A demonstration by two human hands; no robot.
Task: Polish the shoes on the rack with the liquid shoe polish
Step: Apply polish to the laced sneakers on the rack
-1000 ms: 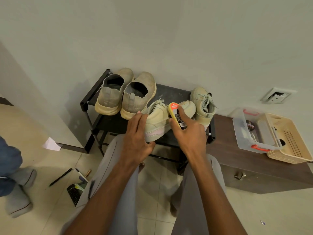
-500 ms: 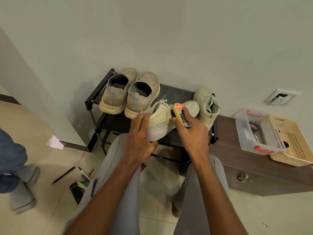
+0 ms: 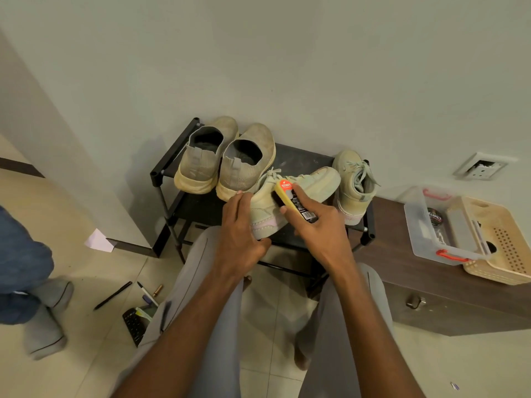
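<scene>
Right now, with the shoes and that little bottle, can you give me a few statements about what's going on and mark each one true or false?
1. The right hand grips the liquid shoe polish bottle against the pale lace-up sneaker. True.
2. The left hand hangs idle away from the shoes. False: it holds the heel end of that sneaker.
3. Two grey slip-on shoes sit on the left of the black shoe rack. True.
4. The clear plastic box stands on the floor tiles. False: it rests on the dark wooden cabinet, beside a cream basket.
5. The second lace-up sneaker is on the person's foot. False: it stands at the rack's right end.
</scene>
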